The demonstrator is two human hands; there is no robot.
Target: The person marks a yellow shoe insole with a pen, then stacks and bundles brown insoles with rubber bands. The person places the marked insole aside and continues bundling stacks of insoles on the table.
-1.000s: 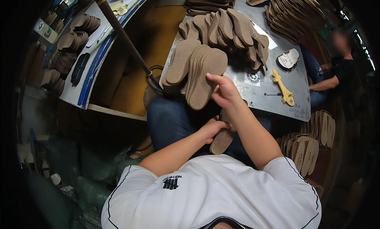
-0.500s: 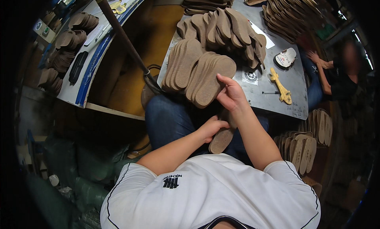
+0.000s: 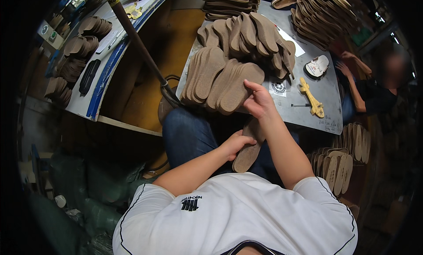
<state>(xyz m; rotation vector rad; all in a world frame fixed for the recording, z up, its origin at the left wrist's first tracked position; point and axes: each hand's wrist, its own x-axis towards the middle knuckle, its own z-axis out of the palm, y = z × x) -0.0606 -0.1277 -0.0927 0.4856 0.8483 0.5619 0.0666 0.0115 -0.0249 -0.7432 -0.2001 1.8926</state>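
Observation:
My left hand (image 3: 239, 145) is closed around a brown, cork-like shoe sole (image 3: 248, 156), held tilted above my lap. Part of that sole's upper end passes behind my right forearm. Just beyond it, my right hand (image 3: 259, 100) is at the edge of the front sole in a fanned row of similar soles (image 3: 235, 85) on the near side of the grey table. One fingertip presses on that sole's face and the other fingers curl at its edge, partly hidden. A second fanned row of soles (image 3: 202, 74) lies directly to the left.
More soles (image 3: 251, 32) are heaped behind, on the grey table (image 3: 291, 116). To the right lie a white sandal-like piece (image 3: 317, 66), a yellow template (image 3: 312, 97) and a pen (image 3: 301, 105). A metal pole (image 3: 141, 50) slants at left. Another person (image 3: 374, 90) sits at right.
The row's front edge by my right hand now sits slightly farther from me. My left hand keeps its sole in nearly the same place. The other person's hands have shifted.

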